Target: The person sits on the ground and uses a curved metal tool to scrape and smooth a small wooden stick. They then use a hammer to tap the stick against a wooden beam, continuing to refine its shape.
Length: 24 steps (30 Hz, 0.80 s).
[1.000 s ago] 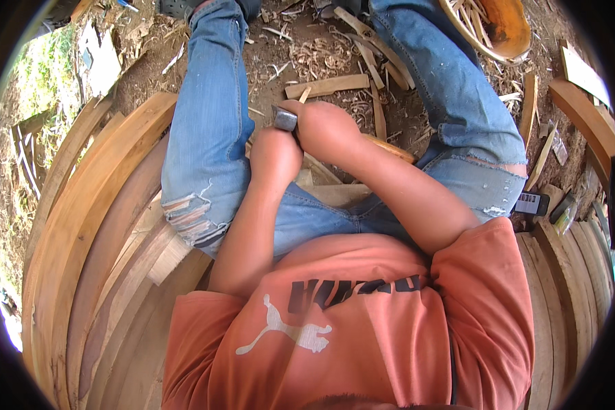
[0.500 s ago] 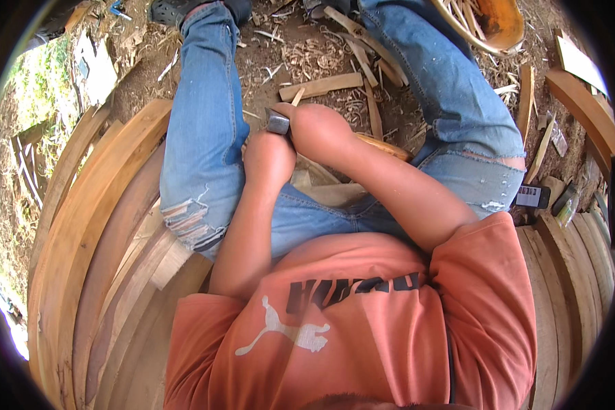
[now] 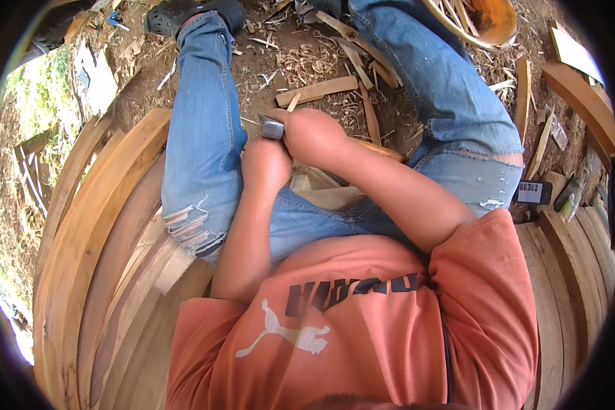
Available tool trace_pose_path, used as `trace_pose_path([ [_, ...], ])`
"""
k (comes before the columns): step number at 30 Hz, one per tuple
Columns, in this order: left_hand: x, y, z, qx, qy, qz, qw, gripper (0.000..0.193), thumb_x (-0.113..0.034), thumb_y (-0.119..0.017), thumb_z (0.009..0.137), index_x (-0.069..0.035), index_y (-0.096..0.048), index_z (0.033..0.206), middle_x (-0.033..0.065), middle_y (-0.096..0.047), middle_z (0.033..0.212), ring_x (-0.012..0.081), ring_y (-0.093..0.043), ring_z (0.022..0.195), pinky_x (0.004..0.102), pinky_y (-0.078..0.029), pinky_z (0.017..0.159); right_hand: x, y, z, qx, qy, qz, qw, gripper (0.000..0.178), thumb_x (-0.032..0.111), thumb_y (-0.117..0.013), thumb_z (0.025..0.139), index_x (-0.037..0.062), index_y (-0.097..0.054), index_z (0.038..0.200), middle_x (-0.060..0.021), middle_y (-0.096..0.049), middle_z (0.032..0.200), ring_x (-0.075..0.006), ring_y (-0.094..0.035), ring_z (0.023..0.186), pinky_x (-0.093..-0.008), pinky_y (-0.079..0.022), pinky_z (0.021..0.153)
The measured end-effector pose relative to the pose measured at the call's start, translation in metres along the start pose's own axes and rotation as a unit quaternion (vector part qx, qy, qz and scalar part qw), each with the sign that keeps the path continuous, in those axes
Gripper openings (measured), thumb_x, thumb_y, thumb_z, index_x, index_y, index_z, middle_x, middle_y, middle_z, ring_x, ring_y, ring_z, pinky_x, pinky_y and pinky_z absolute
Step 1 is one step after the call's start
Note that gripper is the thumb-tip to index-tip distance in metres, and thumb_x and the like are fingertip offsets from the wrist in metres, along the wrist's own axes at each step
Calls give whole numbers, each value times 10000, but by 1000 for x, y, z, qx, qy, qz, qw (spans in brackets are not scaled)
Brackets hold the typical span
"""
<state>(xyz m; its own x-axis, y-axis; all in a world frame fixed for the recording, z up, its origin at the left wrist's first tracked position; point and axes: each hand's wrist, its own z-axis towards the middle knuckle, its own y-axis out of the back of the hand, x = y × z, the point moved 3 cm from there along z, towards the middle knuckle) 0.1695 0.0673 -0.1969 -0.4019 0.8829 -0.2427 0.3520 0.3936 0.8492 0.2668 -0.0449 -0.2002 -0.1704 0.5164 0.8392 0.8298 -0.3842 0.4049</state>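
My right hand (image 3: pixel 316 135) is closed round what looks like a small adze; its grey steel head (image 3: pixel 272 128) shows at the thumb side. A rounded wooden handle (image 3: pixel 384 149) comes out under my right forearm, its middle hidden. Just below the steel head, my left hand (image 3: pixel 265 162) is closed with the knuckles toward me. Whatever it holds is hidden behind it. The tip of a pale wooden stick (image 3: pixel 293 103) pokes up beyond my right hand. Both hands are between my knees, close together.
Curved wooden pieces (image 3: pixel 109 198) stand stacked at my left, with more boards (image 3: pixel 567 273) at my right. Ahead lie a short plank (image 3: pixel 318 90) and shavings (image 3: pixel 311 61). A yellow container (image 3: pixel 495 24) holds wood strips at the far right. A phone (image 3: pixel 533 192) lies beside my right knee.
My hands and the steel head have shifted slightly left and down in the picture. The head is turned a little. The whole view has also moved slightly.
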Motion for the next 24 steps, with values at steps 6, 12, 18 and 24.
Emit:
trace_pose_path([
  [6, 1, 3, -11, -12, 40, -5, 999, 124, -108, -650, 942, -26, -738, 914, 270, -736, 859, 496, -714, 828, 585, -558, 736, -5, -11, 7, 6, 7, 6, 1000, 500, 120, -665, 888, 167, -691, 1385, -237, -763, 952, -434, -741, 900, -554, -579, 776],
  [12, -10, 10, -7, -36, 67, -49, 996, 199, -130, -588, 983, 7, -725, 939, 308, -717, 871, 528, -694, 835, 619, -538, 750, -26, -15, 17, 4, -32, -10, 999, 473, 106, -659, 885, 147, -697, 1355, -221, -765, 958, -425, -745, 908, -546, -577, 782],
  [18, -6, 14, -6, -47, 52, -52, 996, 267, -135, -576, 981, 32, -720, 831, 312, -709, 842, 528, -696, 826, 611, -541, 752, -17, -19, 8, 4, 7, 48, 999, 514, 123, -666, 884, 172, -681, 1395, -229, -764, 955, -444, -735, 905, -554, -576, 774],
  [24, -10, 13, -10, -45, 83, -52, 994, 223, -134, -605, 970, 32, -710, 864, 296, -714, 833, 520, -696, 824, 598, -541, 739, -9, -23, -4, -2, 19, -5, 1000, 557, 104, -653, 890, 197, -649, 1439, -204, -768, 929, -417, -747, 876, -541, -573, 731],
])
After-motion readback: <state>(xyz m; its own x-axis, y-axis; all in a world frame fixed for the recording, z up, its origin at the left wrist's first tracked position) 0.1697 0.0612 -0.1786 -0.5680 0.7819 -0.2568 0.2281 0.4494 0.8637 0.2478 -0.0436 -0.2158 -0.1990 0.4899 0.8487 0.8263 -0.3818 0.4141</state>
